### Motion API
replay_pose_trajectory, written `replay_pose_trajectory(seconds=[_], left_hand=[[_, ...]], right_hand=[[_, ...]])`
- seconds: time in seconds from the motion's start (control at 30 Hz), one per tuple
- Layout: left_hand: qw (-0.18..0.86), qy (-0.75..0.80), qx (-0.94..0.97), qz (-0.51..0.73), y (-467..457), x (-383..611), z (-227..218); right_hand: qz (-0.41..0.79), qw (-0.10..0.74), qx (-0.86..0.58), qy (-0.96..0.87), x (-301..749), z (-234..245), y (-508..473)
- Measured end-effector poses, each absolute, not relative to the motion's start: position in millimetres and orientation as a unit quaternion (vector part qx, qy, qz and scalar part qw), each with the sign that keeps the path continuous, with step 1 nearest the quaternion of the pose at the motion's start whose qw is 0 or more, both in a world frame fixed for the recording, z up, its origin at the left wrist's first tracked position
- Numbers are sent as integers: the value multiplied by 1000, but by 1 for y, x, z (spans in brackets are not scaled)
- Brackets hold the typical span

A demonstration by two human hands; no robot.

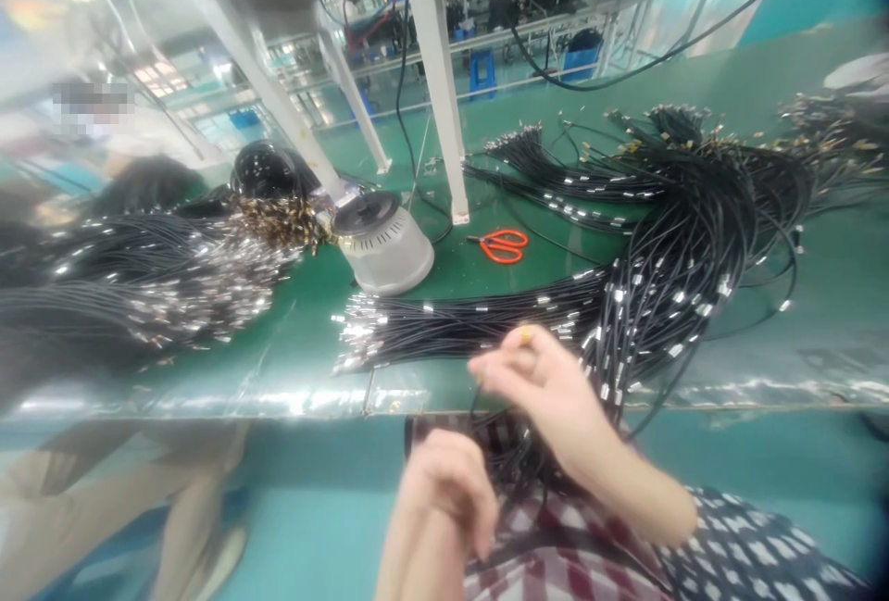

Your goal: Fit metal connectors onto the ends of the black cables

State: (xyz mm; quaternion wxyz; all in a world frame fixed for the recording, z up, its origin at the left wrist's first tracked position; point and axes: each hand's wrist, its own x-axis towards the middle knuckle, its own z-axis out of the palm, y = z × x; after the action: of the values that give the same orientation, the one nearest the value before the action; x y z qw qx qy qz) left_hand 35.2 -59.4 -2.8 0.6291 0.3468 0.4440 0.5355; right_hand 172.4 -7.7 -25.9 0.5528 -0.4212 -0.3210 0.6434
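Note:
My right hand (545,379) is above the table's front edge, fingers pinched together. A thin black cable (475,408) hangs from its fingertips, and a small yellowish bit shows by the fingers. My left hand (451,481) is lower, over my lap, with its fingers curled inward; what they hold, if anything, is hidden. Between the hands, more black cables (518,462) lie in my lap on a checked cloth. Just beyond my right hand a bundle of black cables (479,319) with silvery ends and white tags lies along the green table (306,360).
Orange-handled scissors (504,246) lie behind the bundle, beside a grey round device (389,249) and a white post (437,82). A large cable heap (694,212) spreads at right, more cables (139,277) at left. A blurred person (118,138) is at far left.

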Motion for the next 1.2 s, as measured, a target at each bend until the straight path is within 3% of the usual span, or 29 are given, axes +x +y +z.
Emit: replay_pose_trajectory(seconds=[0.1, 0.23, 0.4, 0.47, 0.63, 0.73, 0.93, 1.2], left_hand=[[676, 440, 359, 469, -61, 39, -4], [752, 439, 321, 372, -57, 41, -11], [797, 403, 304, 333, -55, 46, -22], [769, 420, 322, 358, -54, 46, -21], [565, 543, 464, 412, -45, 28, -11], [576, 576, 428, 390, -39, 18, -4], [610, 544, 426, 389, -31, 26, 1], [614, 532, 450, 371, -34, 34, -6]], right_hand=[[698, 437, -403, -399, 167, -30, -9], [620, 478, -425, -454, 178, -14, -11], [608, 418, -453, -501, 185, 10, -19], [605, 418, -460, -498, 183, 10, -21], [610, 406, -448, -513, 188, -1, -18], [566, 387, -433, -585, 197, -1, -18], [574, 271, -429, -643, 205, 9, -23], [491, 235, -470, -695, 203, 5, -23]])
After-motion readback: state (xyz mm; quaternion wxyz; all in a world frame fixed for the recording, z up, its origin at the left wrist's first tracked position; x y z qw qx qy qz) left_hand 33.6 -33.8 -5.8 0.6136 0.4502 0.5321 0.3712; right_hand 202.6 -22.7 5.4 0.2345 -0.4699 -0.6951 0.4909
